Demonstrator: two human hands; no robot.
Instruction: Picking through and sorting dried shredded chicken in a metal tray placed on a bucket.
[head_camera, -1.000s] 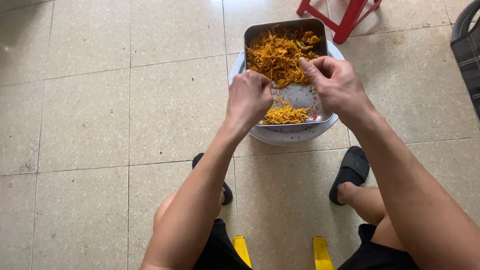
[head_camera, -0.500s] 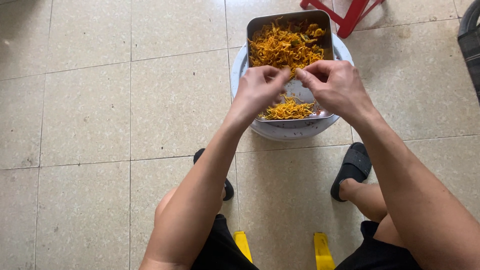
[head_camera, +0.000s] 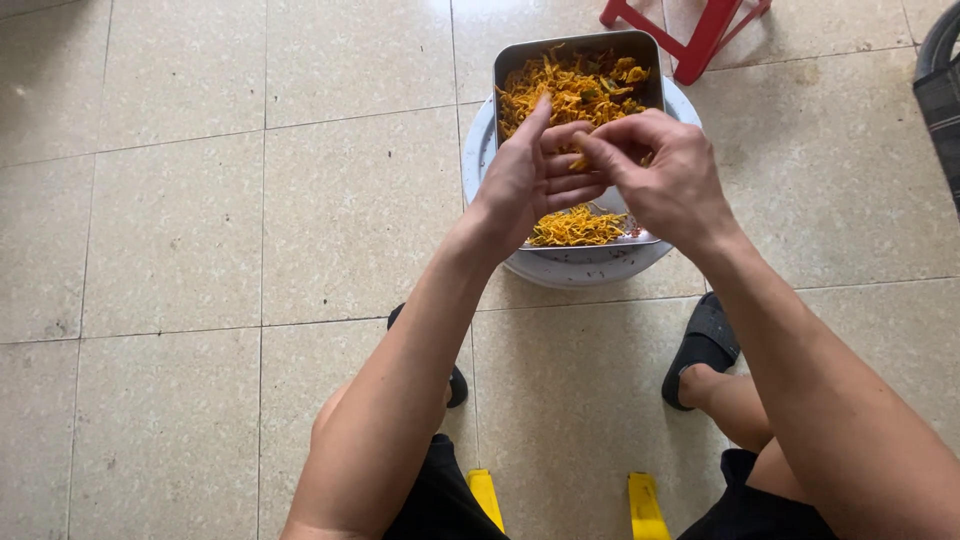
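Note:
A rectangular metal tray filled with orange strands rests on a round white basin on the tiled floor. A smaller heap of orange strands lies at the tray's near end. My left hand and my right hand hover together over the tray's middle, fingertips touching. They pinch a small orange piece between them. The hands hide the tray's centre.
A red stool's legs stand just behind the basin. A dark woven object is at the right edge. My feet in black sandals flank the basin's near side, and yellow stool legs show under me.
Both hands have come together over the tray's middle, from apart at its near end to fingertips meeting on an orange piece. The view has shifted slightly.

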